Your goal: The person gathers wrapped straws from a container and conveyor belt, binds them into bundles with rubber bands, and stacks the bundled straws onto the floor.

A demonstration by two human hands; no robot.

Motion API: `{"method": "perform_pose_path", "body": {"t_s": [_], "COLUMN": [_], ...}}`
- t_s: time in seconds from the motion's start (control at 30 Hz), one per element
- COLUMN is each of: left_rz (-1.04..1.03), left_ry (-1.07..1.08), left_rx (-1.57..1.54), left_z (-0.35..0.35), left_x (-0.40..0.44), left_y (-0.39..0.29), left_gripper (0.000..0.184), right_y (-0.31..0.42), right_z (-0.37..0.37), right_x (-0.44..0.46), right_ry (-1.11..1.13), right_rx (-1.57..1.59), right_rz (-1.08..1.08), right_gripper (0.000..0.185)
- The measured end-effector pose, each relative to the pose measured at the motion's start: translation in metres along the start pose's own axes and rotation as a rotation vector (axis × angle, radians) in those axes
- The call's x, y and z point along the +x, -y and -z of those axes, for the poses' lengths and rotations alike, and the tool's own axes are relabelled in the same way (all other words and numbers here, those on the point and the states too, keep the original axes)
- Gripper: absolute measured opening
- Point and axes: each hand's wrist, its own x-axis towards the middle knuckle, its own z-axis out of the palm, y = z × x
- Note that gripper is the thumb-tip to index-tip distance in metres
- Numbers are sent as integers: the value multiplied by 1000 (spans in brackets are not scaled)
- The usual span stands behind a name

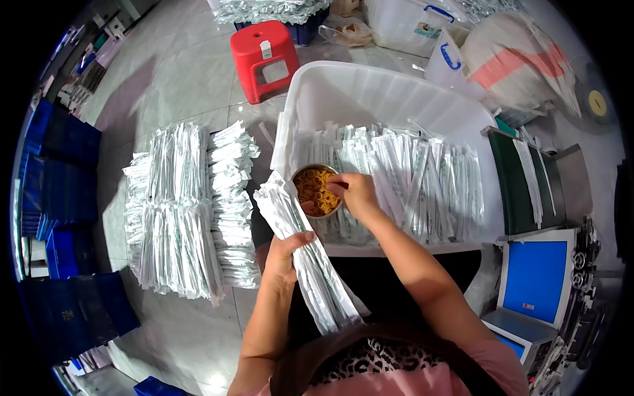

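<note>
My left hand (284,256) is closed around a bundle of long, slim wrapped packets (307,265), its thumb across the top. The bundle leans from beside the bowl down toward my body. My right hand (358,195) reaches into a round metal bowl (295,177) of yellow rubber bands (312,185), its fingertips pinched together at the bands. The bowl sits at the near left part of a large white plastic tub (389,89). Many loose wrapped packets (422,181) lie in that tub, right of my hand.
On the left, bundled packets (178,244) are stacked in rows. A red stool (264,53) stands beyond the tub. Blue bins (63,191) line the far left. At the right are a machine with a blue panel (533,280) and a dark green surface (515,175) holding packets.
</note>
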Motion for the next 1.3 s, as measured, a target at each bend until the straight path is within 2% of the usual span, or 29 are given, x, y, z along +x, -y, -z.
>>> {"method": "perform_pose_path", "body": {"t_s": [0.1, 0.17, 0.23, 0.6, 0.67, 0.7, 0.73, 0.77, 0.83, 0.87, 0.9, 0.93, 0.97, 1.03, 1.2, 1.27, 1.3], "left_rz": [4, -21, -17, 11, 18, 17, 17, 22, 22, 18, 14, 25, 38, 47, 42, 51, 50], "left_ry": [-45, -46, -73, -73, -70, -90, -109, -114, -93, -92, -92, -87, -86, -90, -92, -80, -75], "left_rx": [16, -24, -37, -76, -93, -86, -77, -77, -99, -111, -121, -126, -129, -99, -71, -73, -74], "left_z": [-1, 5, 8, 14, 16, 16, 16, 17, 19, 20, 20, 20, 21, 18, 18, 18, 13], "left_x": [-9, -14, -19, -10, -8, -7, -7, -9, -6, -5, -3, -2, -2, -5, -1, 2, 2], "left_y": [0, 0, 0, 3, 5, 6, 7, 9, 7, 7, 7, 8, 8, 5, 5, 8, 8], "left_gripper": [65, 64, 60, 54, 53, 52, 52, 52, 49, 47, 47, 47, 48, 48, 48, 51, 51], "right_y": [-13, -21, -26, -41, -15, -17, -19, -18, -10, -35, -30, -29, -32, -37, -42, -47, -43], "right_z": [-2, -6, -8, -11, 6, 17, 22, 27, 14, -14, -24, -34, -36, -43, -41, -43, -39], "right_x": [0, -2, -3, 4, 14, 34, 52, 60, 46, 36, 26, 16, 12, 4, 6, 2, -1], "right_ry": [54, 36, 48, 102, 23, -10, -213, -276, -46, 28, 214, 366, 378, 432, 363, 208, 205], "right_rx": [53, 125, 316, 428, 111, 254, 527, 427, -88, -84, 28, -634, -637, -772, -746, -544, -548], "right_rz": [-108, -87, -202, -312, -164, -329, -356, -276, -171, -16, -178, 100, 98, 239, 240, 239, 239], "right_gripper": [12, 11, 10, 15, 18, 24, 29, 26, 21, 19, 19, 15, 15, 13, 13, 14, 14]}}
